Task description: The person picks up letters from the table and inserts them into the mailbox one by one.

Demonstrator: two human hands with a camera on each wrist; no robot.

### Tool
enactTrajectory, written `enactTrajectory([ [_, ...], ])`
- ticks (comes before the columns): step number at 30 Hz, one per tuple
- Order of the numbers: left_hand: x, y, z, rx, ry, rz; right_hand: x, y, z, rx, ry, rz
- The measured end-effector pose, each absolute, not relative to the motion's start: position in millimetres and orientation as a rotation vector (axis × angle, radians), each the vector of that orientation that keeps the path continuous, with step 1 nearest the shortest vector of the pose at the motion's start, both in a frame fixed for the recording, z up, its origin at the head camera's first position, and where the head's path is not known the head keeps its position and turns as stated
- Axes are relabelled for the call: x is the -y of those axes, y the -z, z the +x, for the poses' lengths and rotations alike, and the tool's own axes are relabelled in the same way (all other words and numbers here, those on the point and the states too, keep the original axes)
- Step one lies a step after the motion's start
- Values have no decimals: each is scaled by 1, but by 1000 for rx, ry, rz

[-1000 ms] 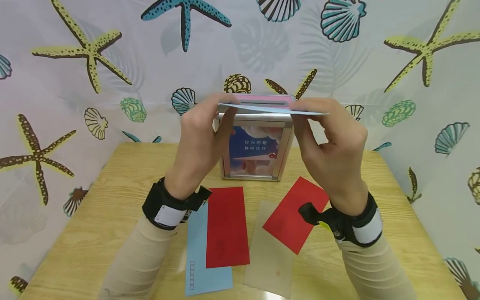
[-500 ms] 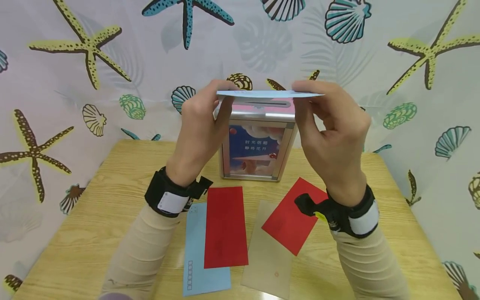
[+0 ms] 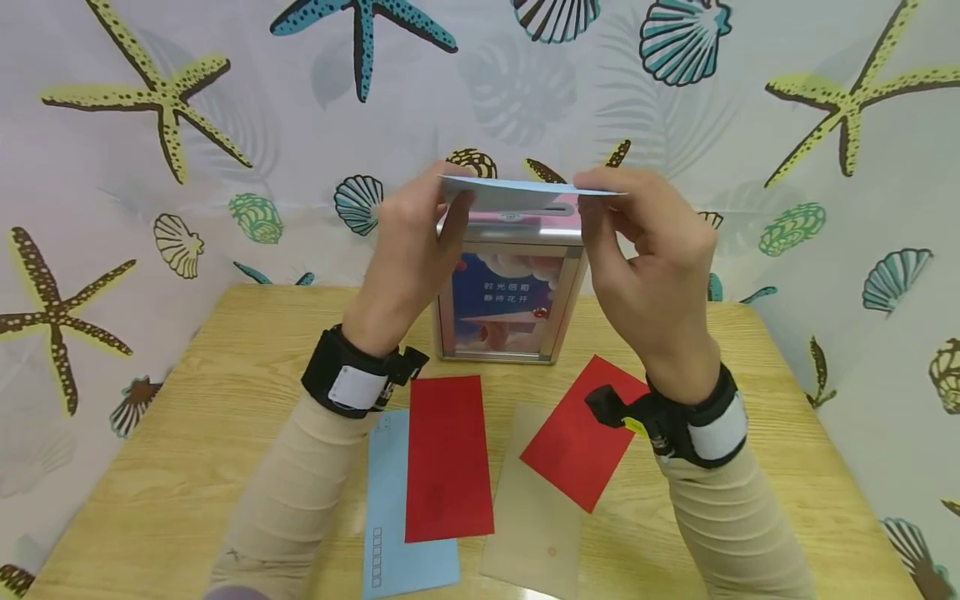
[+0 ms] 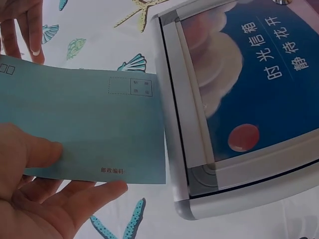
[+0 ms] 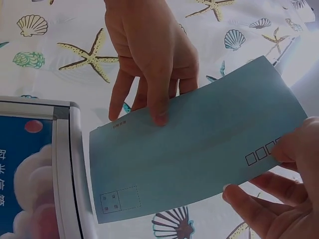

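A light blue envelope [image 3: 517, 193] is held up nearly edge-on in the head view. My left hand [image 3: 412, 246] pinches one end between thumb and fingers. At the other end, my right hand [image 3: 652, 258] grips it the same way. Behind and just below it stands a metal-framed mailbox [image 3: 510, 304] with a pink top and a slot [image 3: 558, 209], partly covered by the envelope. Printed boxes and a stamp frame show on the envelope [image 4: 75, 119] in the left wrist view, its short edge close beside the mailbox's frame.
On the wooden table [image 3: 217, 408] in front of the mailbox lie a red envelope [image 3: 450, 458] over another blue envelope [image 3: 412, 571], a tan envelope [image 3: 536, 517], and a second red envelope [image 3: 581, 442] overlapping the tan one. A sea-patterned cloth [image 3: 517, 92] hangs behind.
Both hands have raised the blue envelope slightly from its height a second ago, and its left end now tilts, showing more of its underside. The envelopes on the table have not moved.
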State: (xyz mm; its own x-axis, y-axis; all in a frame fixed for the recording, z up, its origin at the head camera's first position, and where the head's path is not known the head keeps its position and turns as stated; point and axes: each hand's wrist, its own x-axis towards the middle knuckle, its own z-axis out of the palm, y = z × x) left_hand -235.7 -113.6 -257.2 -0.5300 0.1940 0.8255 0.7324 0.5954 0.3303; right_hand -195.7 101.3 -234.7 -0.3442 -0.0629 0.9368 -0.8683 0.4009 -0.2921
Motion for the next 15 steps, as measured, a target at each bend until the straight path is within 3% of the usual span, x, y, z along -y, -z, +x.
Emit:
enactTrajectory([
  [15, 108, 270, -258, 2042, 875, -753, -105, 248, -212, 1729, -1005, 786],
])
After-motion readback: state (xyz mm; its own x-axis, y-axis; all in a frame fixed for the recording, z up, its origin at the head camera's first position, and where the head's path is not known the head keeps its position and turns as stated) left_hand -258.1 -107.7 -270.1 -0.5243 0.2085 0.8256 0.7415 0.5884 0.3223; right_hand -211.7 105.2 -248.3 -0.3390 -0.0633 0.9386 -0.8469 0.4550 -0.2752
